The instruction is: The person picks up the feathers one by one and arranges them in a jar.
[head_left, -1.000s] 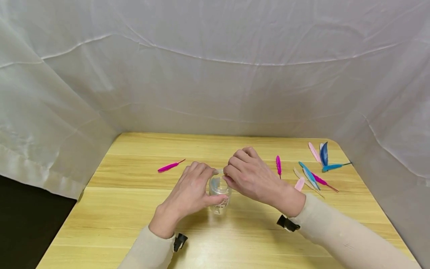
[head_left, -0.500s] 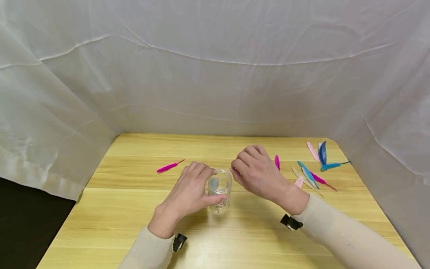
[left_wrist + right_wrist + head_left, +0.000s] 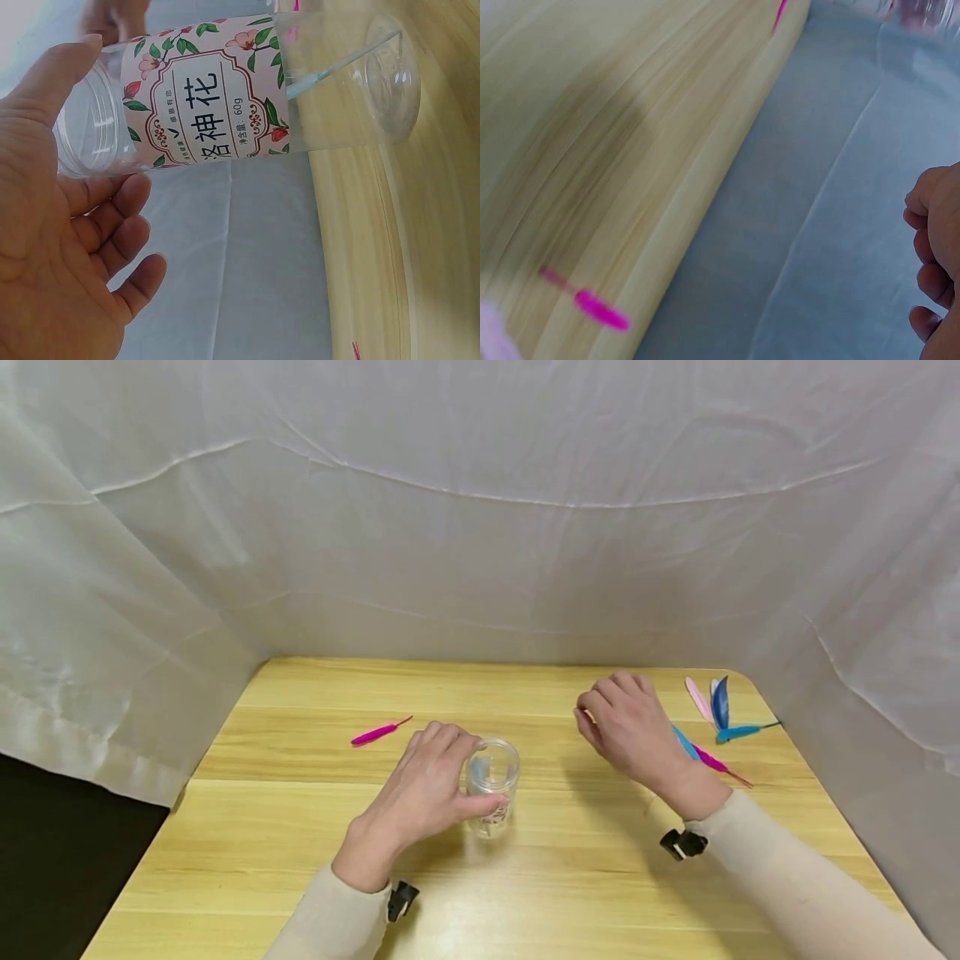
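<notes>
A clear plastic jar (image 3: pixel 492 787) with a floral label (image 3: pixel 214 97) stands upright at the middle of the wooden table (image 3: pixel 300 827). My left hand (image 3: pixel 472 772) grips it, fingers round the far side and thumb on the near side. A pale blue feather (image 3: pixel 480 769) stands inside the jar. My right hand (image 3: pixel 592 722) hovers right of the jar, beside the loose feathers, fingers loosely curled and holding nothing. In the right wrist view only its curled fingertips (image 3: pixel 930 259) show at the right edge.
One magenta feather (image 3: pixel 378 732) lies left of the jar. Several feathers lie at the back right: pink (image 3: pixel 701 697), dark blue (image 3: pixel 723 702), teal (image 3: pixel 742 732), magenta (image 3: pixel 716 762). White cloth (image 3: pixel 480 527) walls in the table's back and sides.
My right hand has drawn away from the jar's mouth and moved right, over the feather pile. The left hand and the jar have stayed put.
</notes>
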